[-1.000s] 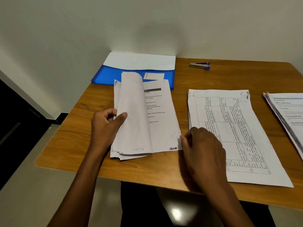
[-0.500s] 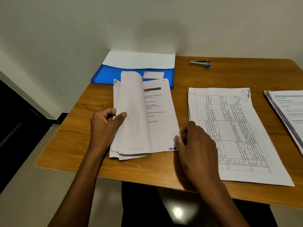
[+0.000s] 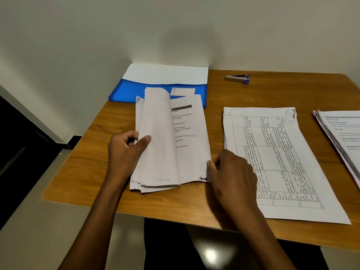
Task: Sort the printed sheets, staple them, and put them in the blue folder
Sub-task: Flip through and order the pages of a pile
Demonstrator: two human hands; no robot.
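White pages (image 3: 155, 137) were held folded back by the left hand (image 3: 124, 151). The right hand (image 3: 231, 176) pinched one sheet's corner (image 3: 206, 162). Pulling hard might have torn it.

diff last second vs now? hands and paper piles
The right hand slid left from the table-printed stack to the lower right corner of the open sheaf, fingertips now at its edge. The left hand still holds the turned-back pages. Blue folder, stapler and far-right pile unchanged.
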